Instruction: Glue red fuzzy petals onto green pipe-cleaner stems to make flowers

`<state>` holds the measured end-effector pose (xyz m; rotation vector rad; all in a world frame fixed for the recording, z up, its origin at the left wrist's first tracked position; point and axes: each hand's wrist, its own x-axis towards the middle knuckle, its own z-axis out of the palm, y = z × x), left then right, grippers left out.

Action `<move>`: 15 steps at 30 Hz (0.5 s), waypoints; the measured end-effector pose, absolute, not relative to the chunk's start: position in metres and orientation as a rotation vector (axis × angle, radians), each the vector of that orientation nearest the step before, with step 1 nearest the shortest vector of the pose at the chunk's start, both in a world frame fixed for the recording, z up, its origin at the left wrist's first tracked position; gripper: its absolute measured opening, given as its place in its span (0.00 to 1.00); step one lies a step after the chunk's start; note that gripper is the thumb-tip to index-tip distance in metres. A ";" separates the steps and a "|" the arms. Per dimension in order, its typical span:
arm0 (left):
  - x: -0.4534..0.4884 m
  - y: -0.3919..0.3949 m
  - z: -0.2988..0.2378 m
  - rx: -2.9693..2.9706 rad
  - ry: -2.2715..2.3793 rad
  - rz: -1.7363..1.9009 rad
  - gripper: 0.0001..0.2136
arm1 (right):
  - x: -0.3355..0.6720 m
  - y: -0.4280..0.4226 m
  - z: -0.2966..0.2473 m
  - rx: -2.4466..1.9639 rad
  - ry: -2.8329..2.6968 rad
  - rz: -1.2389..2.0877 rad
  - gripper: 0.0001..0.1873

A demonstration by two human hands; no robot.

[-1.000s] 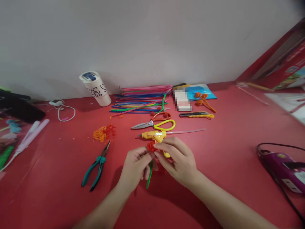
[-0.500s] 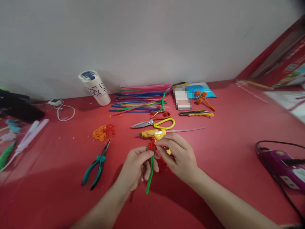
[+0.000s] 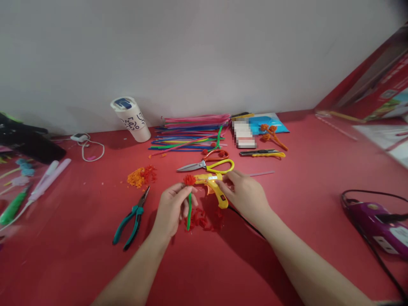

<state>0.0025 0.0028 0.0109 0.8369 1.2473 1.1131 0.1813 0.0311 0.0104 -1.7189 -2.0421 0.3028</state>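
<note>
Pinched in my left hand [image 3: 174,204] is a pipe-cleaner flower with a fluffy red head [image 3: 189,180] and a green stem [image 3: 190,212] that points down. My right hand [image 3: 247,193] has its thumb and curled fingers at the rear of a yellow hot glue gun [image 3: 219,196], which lies on its side on the table. The gun's nozzle is hidden behind the red head. A clear glue stick [image 3: 263,173] sticks out behind the gun. Red fuzzy scraps [image 3: 200,219] lie below the gun, between my hands.
Scissors [image 3: 204,165] lie beyond the gun, teal-handled pliers [image 3: 134,219] to the left. Orange trimmings [image 3: 136,177], a tumbler [image 3: 132,121], pipe cleaners [image 3: 188,131], a cutter knife [image 3: 261,153] and an orange flower piece [image 3: 270,134] are farther back. A purple power strip [image 3: 379,225] sits right.
My right hand has let go of the red flower head and moved to the glue gun's rear. My left hand has shifted left with the flower, uncovering the gun's handle and red scraps.
</note>
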 end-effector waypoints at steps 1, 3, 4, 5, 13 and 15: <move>0.002 0.004 0.011 0.826 1.244 1.122 0.09 | 0.181 0.035 0.006 -1.826 -2.089 0.354 0.14; 0.002 0.004 0.011 0.802 1.216 1.115 0.09 | 0.179 0.040 -0.003 -1.914 -2.121 0.481 0.14; 0.003 0.004 0.011 0.790 1.198 1.106 0.09 | 0.178 0.041 -0.007 -1.921 -2.117 0.529 0.13; 0.003 0.004 0.011 0.778 1.178 1.097 0.09 | 0.177 0.043 -0.010 -1.918 -2.106 0.572 0.11; -0.005 0.005 0.022 0.705 1.034 1.157 0.07 | 0.194 0.051 0.008 -1.815 -1.819 0.827 0.13; -0.007 0.006 0.024 0.668 1.003 1.163 0.07 | 0.202 0.051 0.018 -1.541 -1.470 1.175 0.15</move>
